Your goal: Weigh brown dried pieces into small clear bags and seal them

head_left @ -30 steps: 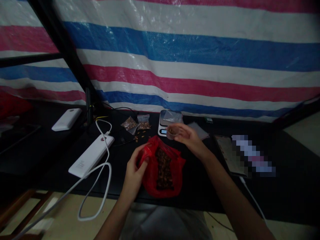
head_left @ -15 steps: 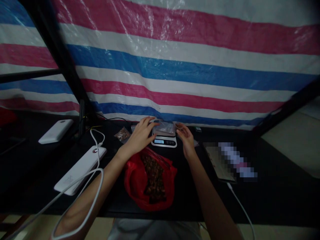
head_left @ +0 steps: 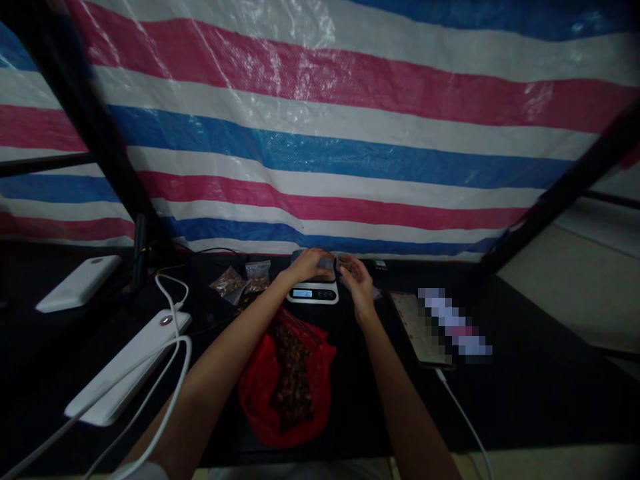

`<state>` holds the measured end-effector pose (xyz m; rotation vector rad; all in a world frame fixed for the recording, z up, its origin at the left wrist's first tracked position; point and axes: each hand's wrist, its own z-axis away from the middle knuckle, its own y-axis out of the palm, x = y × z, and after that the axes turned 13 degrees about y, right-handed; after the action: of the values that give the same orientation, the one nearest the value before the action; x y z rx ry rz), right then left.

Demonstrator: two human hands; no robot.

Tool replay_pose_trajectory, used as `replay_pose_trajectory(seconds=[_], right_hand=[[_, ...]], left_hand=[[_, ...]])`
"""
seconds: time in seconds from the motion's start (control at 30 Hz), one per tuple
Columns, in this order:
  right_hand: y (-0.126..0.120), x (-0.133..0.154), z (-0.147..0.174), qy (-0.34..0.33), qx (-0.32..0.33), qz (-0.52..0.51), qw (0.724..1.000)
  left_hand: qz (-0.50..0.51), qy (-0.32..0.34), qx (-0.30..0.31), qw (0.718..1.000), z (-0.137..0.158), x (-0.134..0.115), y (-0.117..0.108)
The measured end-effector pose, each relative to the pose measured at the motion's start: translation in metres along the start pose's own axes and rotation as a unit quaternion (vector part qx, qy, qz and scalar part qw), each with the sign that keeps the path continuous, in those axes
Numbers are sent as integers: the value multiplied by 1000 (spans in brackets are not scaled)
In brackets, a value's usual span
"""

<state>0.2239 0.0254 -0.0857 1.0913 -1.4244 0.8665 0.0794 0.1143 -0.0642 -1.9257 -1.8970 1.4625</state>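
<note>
A digital scale [head_left: 313, 295] with a lit display stands on the dark table, a clear plastic bag [head_left: 327, 265] over its platform. My left hand [head_left: 311, 265] reaches across the platform, its fingers bent round the near side of the bag. To the right of the scale, my right hand [head_left: 356, 275] is closed with curled fingers on the clear plastic. Exact fingertip contact is dim and partly hidden. Nearer to me, a red plastic bag [head_left: 320, 390] lies open, full of small brown pieces [head_left: 293, 387]. Left of the scale are two small filled zip bags, one flat [head_left: 229, 283] and one farther back [head_left: 258, 275].
Two white power banks lie at left, one near [head_left: 125, 373] and one far [head_left: 80, 283], with a looping white cable [head_left: 186, 373] over my left forearm. A phone [head_left: 417, 330] on a cable lies at right. A striped tarp [head_left: 320, 153] hangs behind.
My left hand has moved right over the scale's platform, closer to my right hand, uncovering the small zip bags. The camera view has shifted, so the table's things appear farther left and lower.
</note>
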Motion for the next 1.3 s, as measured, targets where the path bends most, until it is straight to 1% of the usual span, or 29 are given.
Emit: replay_pose_trajectory(seconds=[0.1,0.17,0.23,0.33,0.4,0.5,0.63,0.8,0.9,1.0,1.07,1.13,1.17,1.23,1.3], right_hand=[[1,1,1,-7,-3,25,1000],[3,3,3,-23,0,65,998],[5,6,7,-63,-4,129,990],[7,10,14,-156,3,242,957],[8,13,18,-205,16,303,930],[9,15,23,-242,25,358,902],[8,20,27,-258,35,369,892],[7,26,30,-276,79,372,883],[6,28,31,-297,94,393,865],[4,28,33,-309,97,427,844],[4,28,34,-312,94,443,836],[3,28,34,-308,95,444,836],[4,29,34,-303,95,437,841],[4,29,34,-284,82,407,864],[3,30,33,-253,42,351,900]], left_hand=[[11,17,-35,999,14,-9,-10],[31,18,-66,997,29,-17,-17],[64,7,-101,993,44,-26,-21],[115,-21,-129,985,62,-34,-23],[135,-31,-132,981,67,-36,-22],[137,-28,-134,981,67,-37,-19],[123,-26,-129,984,66,-35,-13],[147,-47,-134,979,69,-31,-10],[147,-49,-120,981,70,-30,-12],[121,-30,-102,987,69,-28,-13],[104,-18,-99,990,69,-27,-13],[94,-10,-97,991,69,-27,-12],[92,-8,-98,991,69,-26,-12],[92,-10,-102,991,69,-27,-13],[94,-20,-104,990,66,-28,-14]])
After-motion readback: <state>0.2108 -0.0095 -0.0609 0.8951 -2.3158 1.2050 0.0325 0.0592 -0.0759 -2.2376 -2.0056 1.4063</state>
